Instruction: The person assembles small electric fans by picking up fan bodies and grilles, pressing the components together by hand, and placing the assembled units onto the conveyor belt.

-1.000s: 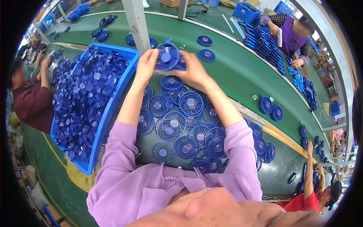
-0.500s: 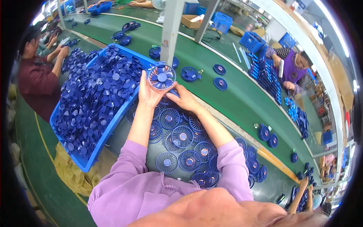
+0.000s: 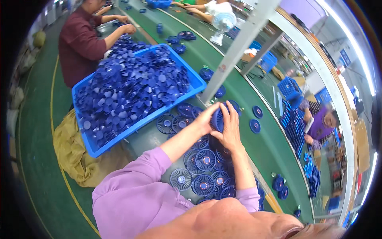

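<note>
Between my hands is a dark blue round fan housing [image 3: 217,120], tipped up on its edge so its face is mostly hidden. My left hand [image 3: 204,120] grips it from the left side. The fingers of my right hand [image 3: 229,131] curve over its right side, with the thumb below. Beneath my forearms, several blue slatted fan covers [image 3: 205,159] lie overlapping on the grey-green table, many showing a copper-coloured ring at the centre. To the left of my hands, a bright blue crate [image 3: 137,124] is heaped with small blue fan blades [image 3: 135,87].
Beyond the table runs a green conveyor belt [image 3: 274,148] carrying scattered fan parts. A pale metal post [image 3: 234,51] rises close past my hands. A co-worker in maroon [image 3: 81,44] sits beyond the crate; another in purple [image 3: 324,123] works across the belt. Yellowish cloth [image 3: 75,149] hangs beneath the crate.
The fan housing has turned from face-up, blades showing, to standing on edge. My right hand has come up onto its side. My view has swung, shifting the crate and hands rightward in the picture.
</note>
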Tool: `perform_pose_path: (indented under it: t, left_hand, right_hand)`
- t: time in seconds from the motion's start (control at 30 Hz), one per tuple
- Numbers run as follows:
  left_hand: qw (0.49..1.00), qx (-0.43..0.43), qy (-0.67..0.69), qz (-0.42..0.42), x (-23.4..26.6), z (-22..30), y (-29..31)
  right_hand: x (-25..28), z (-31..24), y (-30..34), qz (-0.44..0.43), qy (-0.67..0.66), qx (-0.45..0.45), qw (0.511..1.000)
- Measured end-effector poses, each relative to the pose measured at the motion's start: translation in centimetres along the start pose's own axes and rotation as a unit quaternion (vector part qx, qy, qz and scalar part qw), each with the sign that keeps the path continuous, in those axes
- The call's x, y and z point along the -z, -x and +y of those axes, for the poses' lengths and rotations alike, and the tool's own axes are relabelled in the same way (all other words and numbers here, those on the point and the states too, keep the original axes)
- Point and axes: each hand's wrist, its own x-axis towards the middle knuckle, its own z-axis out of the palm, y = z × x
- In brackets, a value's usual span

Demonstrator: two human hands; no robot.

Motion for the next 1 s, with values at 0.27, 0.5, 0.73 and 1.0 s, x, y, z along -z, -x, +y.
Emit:
perform_pose_path:
  t: [0.27,0.5,0.73,1.0]
  left_hand:
    - [0.962,-0.198,-0.149,0.118,-2.4,-3.0,1.2]
    - [0.695,-0.484,-0.515,0.129,-3.6,-3.3,2.9]
    - [0.828,-0.398,-0.387,0.081,-3.9,-2.1,2.6]
    - [0.557,-0.537,-0.631,0.063,-5.0,-1.5,4.1]
  right_hand:
    - [-1.8,-0.3,1.4,0.075,-0.152,-0.052,0.984]
    - [-2.8,-1.7,0.6,0.085,-0.462,-0.200,0.860]
    - [-1.3,-2.0,-0.4,0.128,-0.169,-0.078,0.974]
    - [-0.9,-1.9,0.8,0.025,-0.532,-0.330,0.779]
